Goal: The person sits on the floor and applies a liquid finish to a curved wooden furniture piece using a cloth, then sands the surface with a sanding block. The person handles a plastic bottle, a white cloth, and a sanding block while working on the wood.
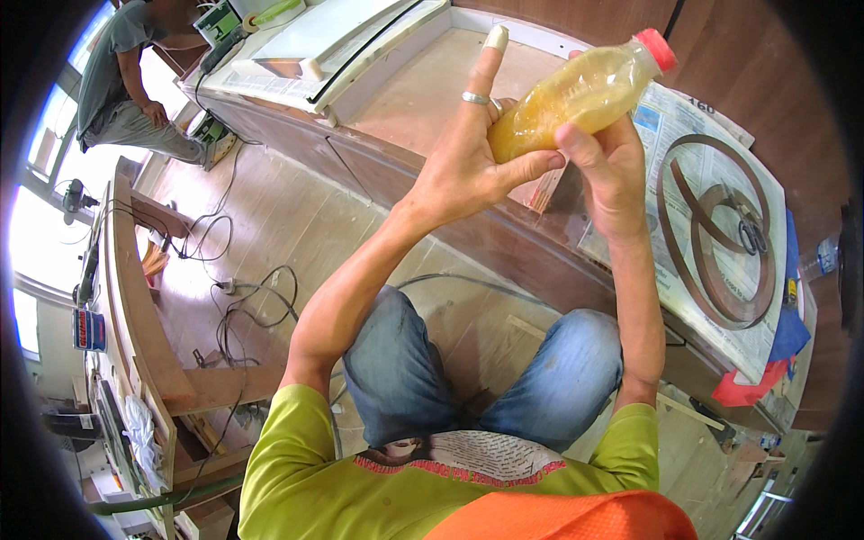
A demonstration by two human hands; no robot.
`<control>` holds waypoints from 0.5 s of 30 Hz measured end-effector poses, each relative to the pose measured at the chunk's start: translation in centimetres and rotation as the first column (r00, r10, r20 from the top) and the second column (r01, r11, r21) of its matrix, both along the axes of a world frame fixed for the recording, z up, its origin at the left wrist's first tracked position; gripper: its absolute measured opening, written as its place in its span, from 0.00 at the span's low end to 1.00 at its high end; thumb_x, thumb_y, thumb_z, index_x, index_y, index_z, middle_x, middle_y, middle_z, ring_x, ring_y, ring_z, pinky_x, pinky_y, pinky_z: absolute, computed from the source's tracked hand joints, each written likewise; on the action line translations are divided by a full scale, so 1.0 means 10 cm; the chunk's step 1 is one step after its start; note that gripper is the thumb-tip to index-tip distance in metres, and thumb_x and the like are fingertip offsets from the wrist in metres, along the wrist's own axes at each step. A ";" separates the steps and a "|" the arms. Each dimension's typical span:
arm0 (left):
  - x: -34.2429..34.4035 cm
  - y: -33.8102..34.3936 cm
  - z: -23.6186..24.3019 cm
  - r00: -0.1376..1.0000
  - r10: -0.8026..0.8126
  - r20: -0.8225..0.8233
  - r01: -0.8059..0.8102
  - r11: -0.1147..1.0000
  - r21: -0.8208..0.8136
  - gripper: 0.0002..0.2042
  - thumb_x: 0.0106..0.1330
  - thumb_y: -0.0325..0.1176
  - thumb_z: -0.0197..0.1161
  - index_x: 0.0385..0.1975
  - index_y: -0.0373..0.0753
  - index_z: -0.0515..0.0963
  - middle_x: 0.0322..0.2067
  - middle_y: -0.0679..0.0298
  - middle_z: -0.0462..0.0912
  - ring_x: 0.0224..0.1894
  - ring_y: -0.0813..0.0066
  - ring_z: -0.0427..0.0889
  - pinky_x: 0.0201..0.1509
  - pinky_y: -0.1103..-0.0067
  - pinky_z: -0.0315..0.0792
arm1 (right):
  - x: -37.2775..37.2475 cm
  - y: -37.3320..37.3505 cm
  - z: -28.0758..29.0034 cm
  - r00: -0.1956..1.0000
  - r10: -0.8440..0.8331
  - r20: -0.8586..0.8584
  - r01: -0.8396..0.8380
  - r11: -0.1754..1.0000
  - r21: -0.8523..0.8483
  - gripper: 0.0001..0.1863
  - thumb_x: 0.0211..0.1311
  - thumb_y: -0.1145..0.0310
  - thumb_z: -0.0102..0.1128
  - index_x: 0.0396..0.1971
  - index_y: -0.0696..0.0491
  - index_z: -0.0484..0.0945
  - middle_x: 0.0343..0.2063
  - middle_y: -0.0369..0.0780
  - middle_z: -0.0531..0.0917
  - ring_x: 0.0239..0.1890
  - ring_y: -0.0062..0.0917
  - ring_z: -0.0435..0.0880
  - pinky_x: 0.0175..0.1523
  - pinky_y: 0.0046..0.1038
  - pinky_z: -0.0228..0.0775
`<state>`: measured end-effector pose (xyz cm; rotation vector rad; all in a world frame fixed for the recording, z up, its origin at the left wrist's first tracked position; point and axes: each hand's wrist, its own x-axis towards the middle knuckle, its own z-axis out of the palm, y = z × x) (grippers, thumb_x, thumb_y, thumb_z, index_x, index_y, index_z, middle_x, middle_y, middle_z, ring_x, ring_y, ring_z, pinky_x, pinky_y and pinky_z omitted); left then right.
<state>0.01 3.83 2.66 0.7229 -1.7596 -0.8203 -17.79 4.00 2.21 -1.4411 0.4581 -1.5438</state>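
A clear plastic bottle (576,94) with a red cap and cloudy yellow contents is held up in front of me, tilted with its cap to the upper right. My left hand (468,162) is closed about its base, thumb below it. One ringed finger of that hand points up, its tip covered in something pale. Gripping the bottle's side is my right hand (616,175), thumb on the near face and fingers mostly hidden behind. Below the bottle stands a long wooden cabinet (396,126) with a shallow, dusty recessed top.
Coiled brown edging strip (670,216) lies on newspaper (661,144) at the right, beside a blue cloth (792,333) and a red piece (747,385). Black cables (238,310) trail over the floor. A curved wooden frame (126,297) stands left; another person (126,81) is at the far left.
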 end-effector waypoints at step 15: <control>-0.01 -0.02 -0.01 0.999 0.009 0.037 -0.010 0.999 0.031 0.57 0.62 0.36 0.77 0.79 0.35 0.34 0.36 0.48 0.86 0.43 0.63 0.87 0.51 0.71 0.77 | 0.02 -0.04 -0.03 0.995 -0.079 -0.062 0.075 0.995 -0.061 0.26 0.66 0.66 0.72 0.59 0.58 0.72 0.49 0.40 0.82 0.51 0.22 0.81 0.52 0.26 0.79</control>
